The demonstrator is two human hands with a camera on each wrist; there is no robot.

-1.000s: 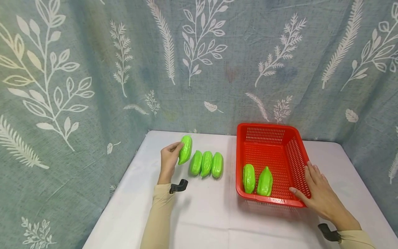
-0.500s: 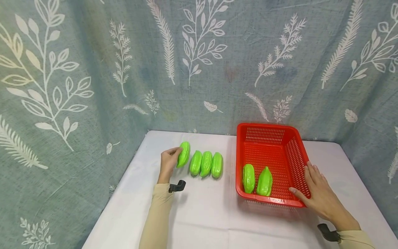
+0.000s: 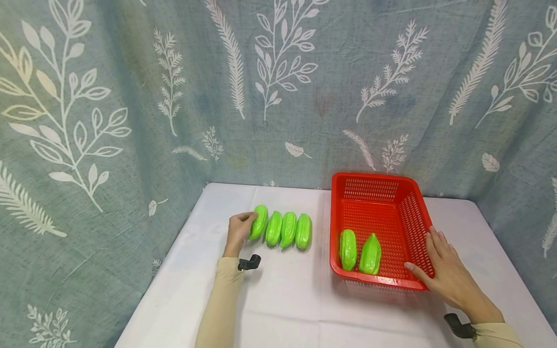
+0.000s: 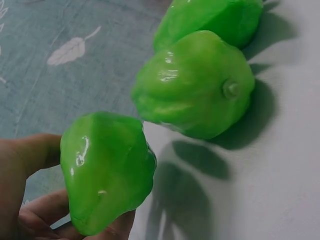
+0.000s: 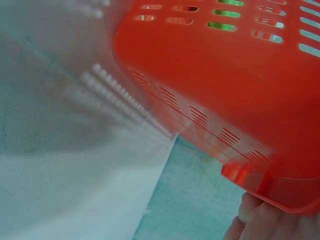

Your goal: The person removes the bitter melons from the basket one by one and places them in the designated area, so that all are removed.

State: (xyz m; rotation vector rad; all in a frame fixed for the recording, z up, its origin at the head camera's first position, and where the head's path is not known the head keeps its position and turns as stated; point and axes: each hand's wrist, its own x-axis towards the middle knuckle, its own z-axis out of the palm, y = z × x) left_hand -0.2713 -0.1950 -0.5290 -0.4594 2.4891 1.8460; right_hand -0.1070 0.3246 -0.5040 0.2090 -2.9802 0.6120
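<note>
To the left of the rectangular red plastic basket with slotted walls (image 3: pixel 374 215), a person's left hand (image 3: pixel 241 228) pinches a glossy bright-green, ridged, oblong vegetable-like piece (image 3: pixel 259 221) between thumb and fingers. This held piece is at the end of a row farthest from the basket; three similar loose green pieces (image 3: pixel 289 229) lie side by side between it and the basket. Two more green pieces (image 3: pixel 348 249) lie inside the basket, at its near left corner. The right hand (image 3: pixel 450 273) grasps nothing in its fist: its fingers stretch along the basket's right rim, the thumb reaching over the near right corner. The step in hand appears to be setting the held piece into line with the row, left of the basket; the left wrist view shows a gap to its neighbour, and whether its underside touches the white cloth-covered table (image 3: pixel 174 309) cannot be told. The next move would seem to call for lowering it fully, then loosening the pinch without nudging the row, while the basket stays steadied.
</note>
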